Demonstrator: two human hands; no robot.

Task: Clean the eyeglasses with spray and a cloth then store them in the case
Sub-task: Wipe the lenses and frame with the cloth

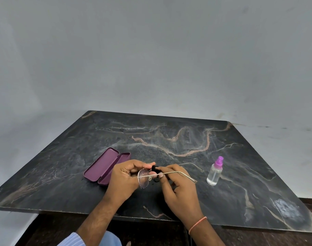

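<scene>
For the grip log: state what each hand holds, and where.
Left hand holds the eyeglasses by the frame front; right hand pinches a dark cloth on one lens.

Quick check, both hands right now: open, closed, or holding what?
Left hand: closed, holding the eyeglasses by the frame.
Right hand: closed, pinching the black cloth against the other lens.

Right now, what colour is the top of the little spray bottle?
Purple; the spray bottle's cap sits over a clear body, best seen in the head view.
</scene>
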